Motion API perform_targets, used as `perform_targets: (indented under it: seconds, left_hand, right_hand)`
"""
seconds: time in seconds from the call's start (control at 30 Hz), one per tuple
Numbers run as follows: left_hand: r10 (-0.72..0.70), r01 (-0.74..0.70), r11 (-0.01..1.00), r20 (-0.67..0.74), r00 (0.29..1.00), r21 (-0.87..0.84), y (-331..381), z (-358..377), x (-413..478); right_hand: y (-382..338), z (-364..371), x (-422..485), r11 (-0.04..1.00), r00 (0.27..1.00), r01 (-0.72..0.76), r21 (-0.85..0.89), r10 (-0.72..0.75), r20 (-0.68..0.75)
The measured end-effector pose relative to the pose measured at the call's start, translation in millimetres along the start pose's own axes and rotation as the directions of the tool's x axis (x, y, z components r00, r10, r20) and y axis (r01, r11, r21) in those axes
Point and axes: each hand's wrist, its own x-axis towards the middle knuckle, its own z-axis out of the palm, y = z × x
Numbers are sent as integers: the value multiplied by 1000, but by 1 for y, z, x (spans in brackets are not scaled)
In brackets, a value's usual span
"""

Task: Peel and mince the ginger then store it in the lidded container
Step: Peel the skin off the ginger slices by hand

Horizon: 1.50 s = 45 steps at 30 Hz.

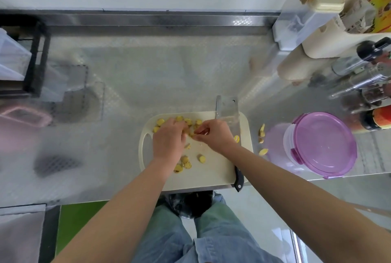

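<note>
The left hand (169,140) lies palm down over the middle of the cutting board (211,171), its fingers bent down onto the ginger slices (201,158) at the far side of the board; whether it grips any of them or only touches them I cannot tell, since the fingertips are hidden under the knuckles. The right hand (213,135) sits just beside it, fingertips almost meeting those of the left; its thumb and fingers are curled together and pinch a small pale piece from the ginger slices.

The slices lie in two loose groups: a row along the board's far edge, partly covered by both hands, and a few near the left wrist; they are yellow, some with brown skin at the rim. The cleaver (227,108) lies along the right side of the board, blade pointing away and overhanging the far edge, black handle reaching past the near edge; the right forearm crosses over its middle.

On the steel counter (127,84), just right of the board, are a few ginger peelings (263,152); beyond them stands the lidded container (323,146), clear with a purple lid clipped on. Bottles (364,84) crowd the far right; a black rack (38,57) stands at the left.
</note>
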Motion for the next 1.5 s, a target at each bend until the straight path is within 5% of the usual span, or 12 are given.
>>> perform_targets:
  seconds: [0.47, 0.63, 0.77, 0.93, 1.2, 1.37, 1.5]
  left_hand:
    - [10, -10, 1000, 44, 999, -2, -7, 3, 8]
    - [4, -3, 1000, 32, 999, -17, -8, 3, 8]
    - [9, -7, 999, 36, 999, -46, -8, 1, 7]
    - [21, -20, 999, 34, 999, -48, -8, 0, 6]
    - [108, -103, 991, 59, 992, -82, -18, -4, -6]
    - [109, -99, 992, 141, 984, -78, -21, 1, -23]
    - [57, -49, 997, 124, 991, -64, -20, 6, -32]
  right_hand:
    - [-11, 10, -12, 877, 975, 217, -427, -213, 58]
    - [-12, 8, -10, 928, 986, 166, -334, -158, 51]
    - [-12, -5, -2, 992, 1000, -10, -126, 9, -14]
    - [-16, -2, -1, 980, 991, -133, -148, 129, -41]
    - [-6, 1, -13, 977, 981, 33, -209, -71, -178]
    - [4, -6, -30, 872, 933, 344, -348, -276, 231]
    - [19, 5, -38, 809, 926, 369, -458, -274, 260]
